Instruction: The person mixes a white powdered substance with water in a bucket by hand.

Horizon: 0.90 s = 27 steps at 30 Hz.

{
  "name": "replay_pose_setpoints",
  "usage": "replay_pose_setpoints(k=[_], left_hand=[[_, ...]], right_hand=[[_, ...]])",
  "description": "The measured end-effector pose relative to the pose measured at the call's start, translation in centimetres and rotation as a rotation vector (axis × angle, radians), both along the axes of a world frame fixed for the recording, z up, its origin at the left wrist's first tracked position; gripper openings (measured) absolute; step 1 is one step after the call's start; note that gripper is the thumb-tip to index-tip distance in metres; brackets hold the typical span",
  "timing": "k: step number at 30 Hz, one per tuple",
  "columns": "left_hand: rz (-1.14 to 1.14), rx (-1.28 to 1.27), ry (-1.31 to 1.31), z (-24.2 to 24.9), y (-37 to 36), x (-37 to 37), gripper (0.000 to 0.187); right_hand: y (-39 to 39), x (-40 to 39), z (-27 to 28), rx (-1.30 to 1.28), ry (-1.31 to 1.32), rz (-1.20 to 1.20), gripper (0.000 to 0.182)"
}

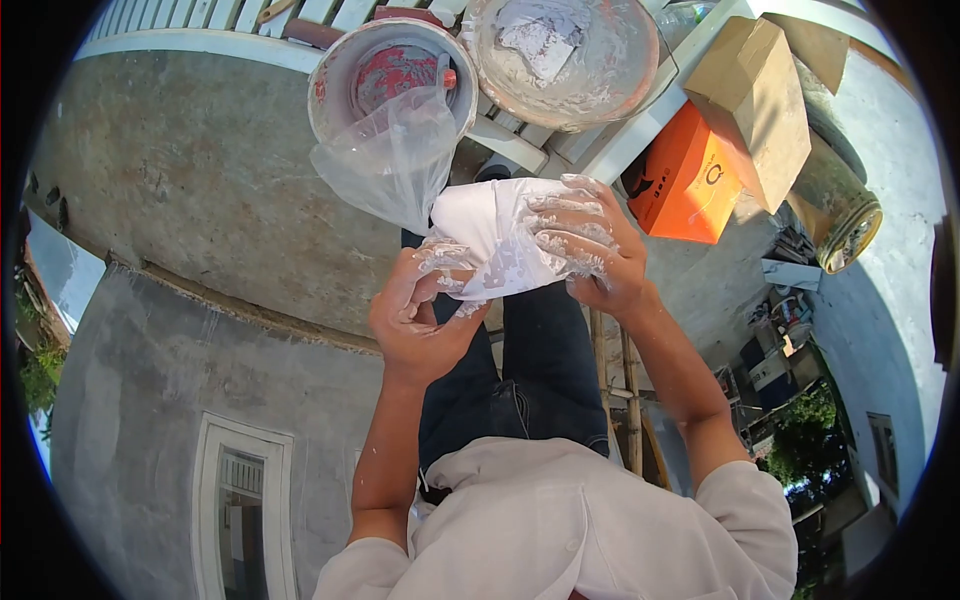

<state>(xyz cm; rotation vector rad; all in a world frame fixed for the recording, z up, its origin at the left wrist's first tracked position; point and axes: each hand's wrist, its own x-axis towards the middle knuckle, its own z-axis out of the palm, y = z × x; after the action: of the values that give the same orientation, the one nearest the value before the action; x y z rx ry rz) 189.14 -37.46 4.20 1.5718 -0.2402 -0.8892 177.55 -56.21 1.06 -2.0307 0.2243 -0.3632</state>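
A plastic bag packed with white paste (pixel 490 225) is held in front of my thighs, between both hands. My left hand (pixel 428 305), smeared with white, has its fingers curled against the bag's lower left side. Across the right end, my right hand (pixel 590 240) grips it with white-coated fingers spread over the top. A loose clear plastic bag (pixel 390 160) hangs over the rim of a bucket (pixel 330 75) just beyond, its lower end beside the packed bag. Inside that bucket are red stains and a tool handle (pixel 449 78).
A wide basin (pixel 640 60) with white residue and a crumpled white piece stands right of the bucket on white slats. An orange box (pixel 690 175), a cardboard box (pixel 755 90) and a dirty cylindrical container (pixel 840 215) are at the right. Bamboo poles (pixel 632 400) lie near my right leg.
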Motion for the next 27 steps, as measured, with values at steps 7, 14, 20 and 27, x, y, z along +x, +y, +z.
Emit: replay_pose_setpoints(k=[7,14,20,27], left_hand=[[0.141,-0.071,0.162,-1.2,-0.1,-0.5,0.058],[-0.111,-0.23,-0.158,-3.8,1.3,0.1,0.058],[-0.291,-0.128,-0.364,-3.6,0.8,1.7,0.069],[-0.548,-0.002,-0.429,-7.9,0.9,1.8,0.075]], right_hand=[[-0.2,0.3,2.5,-0.04,-0.014,0.046,0.025],[-0.9,0.6,6.2,-0.179,0.017,0.194,0.019],[-1.6,0.8,8.1,-0.177,0.041,0.314,0.014],[-1.2,0.4,8.2,-0.158,0.035,0.284,0.015]])
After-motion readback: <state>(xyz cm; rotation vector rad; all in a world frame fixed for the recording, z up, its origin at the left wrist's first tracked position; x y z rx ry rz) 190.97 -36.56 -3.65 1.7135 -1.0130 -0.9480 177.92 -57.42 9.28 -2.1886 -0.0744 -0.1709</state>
